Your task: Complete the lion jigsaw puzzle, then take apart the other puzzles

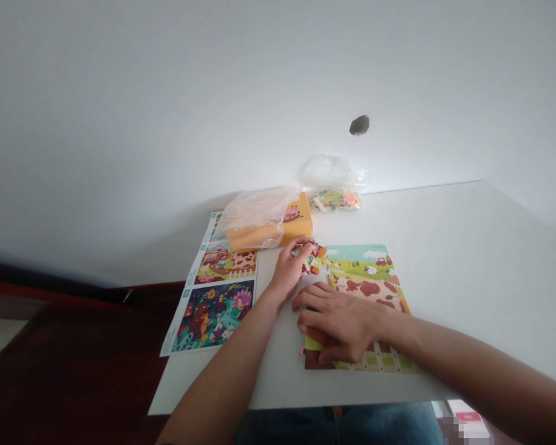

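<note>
A farm-scene jigsaw puzzle (370,272) lies partly assembled on the white table (467,259). My left hand (288,272) pinches a red and orange puzzle piece (312,254) at the puzzle's top-left corner. My right hand (340,321) lies flat on the puzzle's lower-left part, fingers stretched out and pointing left, holding the assembled pieces down.
A sheet of printed puzzle pictures (215,290) lies to the left, overhanging the table edge. An orange box (285,228) with a clear plastic bag (259,213) on it stands behind the sheet. A second bag of loose pieces (334,194) sits by the wall.
</note>
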Demonstrator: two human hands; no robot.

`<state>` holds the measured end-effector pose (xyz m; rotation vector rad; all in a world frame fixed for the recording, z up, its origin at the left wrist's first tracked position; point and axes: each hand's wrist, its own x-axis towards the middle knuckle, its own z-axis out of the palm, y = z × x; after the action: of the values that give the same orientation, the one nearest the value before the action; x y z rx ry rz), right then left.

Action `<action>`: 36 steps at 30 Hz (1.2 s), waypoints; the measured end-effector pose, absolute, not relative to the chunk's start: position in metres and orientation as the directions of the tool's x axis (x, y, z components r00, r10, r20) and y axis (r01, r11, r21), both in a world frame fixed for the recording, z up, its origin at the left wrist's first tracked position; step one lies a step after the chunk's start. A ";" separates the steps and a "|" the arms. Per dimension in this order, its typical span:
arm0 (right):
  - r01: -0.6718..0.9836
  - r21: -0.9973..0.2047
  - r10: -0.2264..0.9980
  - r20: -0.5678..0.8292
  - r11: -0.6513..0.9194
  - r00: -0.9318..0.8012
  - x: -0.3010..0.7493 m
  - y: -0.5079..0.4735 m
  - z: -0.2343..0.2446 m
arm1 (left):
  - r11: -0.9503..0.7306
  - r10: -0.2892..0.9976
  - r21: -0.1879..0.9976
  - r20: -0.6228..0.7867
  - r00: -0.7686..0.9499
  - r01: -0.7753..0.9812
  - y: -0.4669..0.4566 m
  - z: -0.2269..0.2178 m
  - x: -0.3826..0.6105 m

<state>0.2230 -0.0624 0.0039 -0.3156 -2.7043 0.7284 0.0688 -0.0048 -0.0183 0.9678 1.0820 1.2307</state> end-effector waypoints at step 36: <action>-0.157 -0.886 0.372 0.337 0.436 -0.865 0.235 -0.059 0.002 | 0.122 0.992 0.957 -0.111 0.054 -0.263 -0.006 -0.020 0.069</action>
<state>0.2350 -0.0593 0.0021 -0.1800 -2.2024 1.4333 0.0692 -0.0058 -0.0201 0.9446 1.0364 1.2112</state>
